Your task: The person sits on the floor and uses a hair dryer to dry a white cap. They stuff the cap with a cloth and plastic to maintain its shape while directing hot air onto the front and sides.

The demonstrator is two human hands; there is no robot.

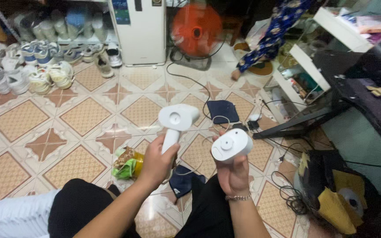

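Note:
My left hand (156, 164) grips the handle of a white hair-dryer-shaped device (176, 121), held upright with its round head at the top. My right hand (233, 173), with a thin bracelet at the wrist, holds a second white device (231, 145) of the same kind by its handle; its round head tilts toward the first. The two heads are close but apart. Thin white cords hang from them toward the tiled floor. My knees in black trousers show at the bottom edge.
A crumpled green and yellow snack bag (127, 164) and dark blue cloths (222, 111) lie on the floor. An orange fan (196, 30), a white appliance (140, 31), several shoes (36, 70), black cables (287, 194) and a dark desk (367, 97) surround me. Another person's foot (236, 74) is beyond the fan.

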